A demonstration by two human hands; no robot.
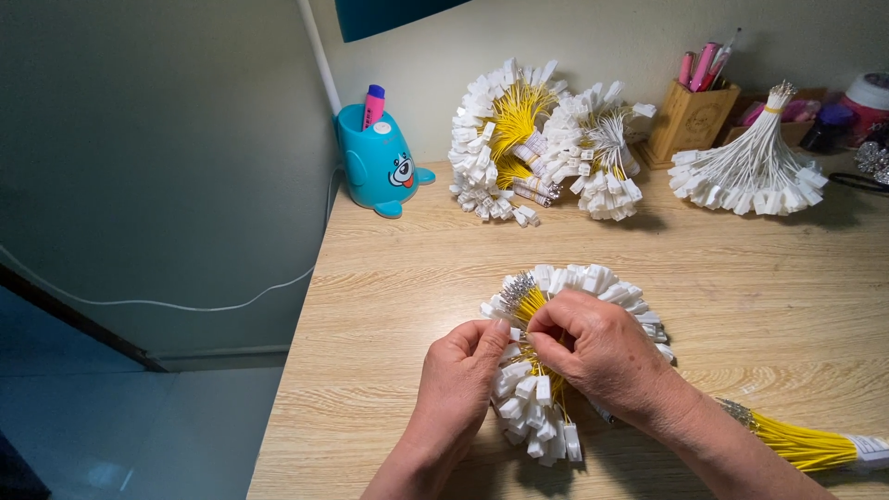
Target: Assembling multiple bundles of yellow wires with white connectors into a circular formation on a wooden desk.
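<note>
Low in the middle of the frame, both hands work at a bundle of yellow wires (537,306) tipped with small white plugs, which lies fanned out on the wooden desk (741,296). The left hand (458,370) comes up from the bottom edge, its fingers curled and its thumb pressed against the yellow strands at the heart of the bundle. The right hand (602,347) reaches in from the lower right and pinches the same strands between thumb and fingertips, so the two hands meet over the bundle's middle. White plugs spread out above and below the knuckles.

At the lower right edge a second yellow bunch (806,444) lies flat beside the right forearm. Across the top of the frame, against the wall, rest a yellow and white bundle (495,139), a paler bundle (602,153) touching it, and a white bundle (750,171) further right. A blue animal-shaped pen pot (375,162) stands at the upper left of the desk, and a wooden pen holder (690,120) sits between the bundles.
</note>
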